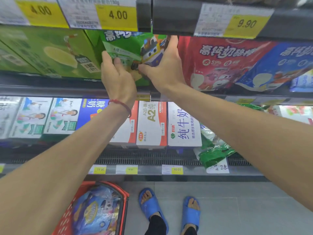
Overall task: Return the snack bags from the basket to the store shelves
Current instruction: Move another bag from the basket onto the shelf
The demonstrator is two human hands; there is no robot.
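Head camera: left hand [116, 77] and right hand [166, 67] both clasp a green snack bag [125, 44] under a yellow 4.00 price tag [116, 15]; a box [151, 124] below reads A2.

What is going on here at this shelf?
A person holds a green plastic snack bag on the shelf, beside a red snack bag. The left hand grips its lower left edge, the right hand holds its right side. A blue snack bag lies in the red plastic basket on the floor.
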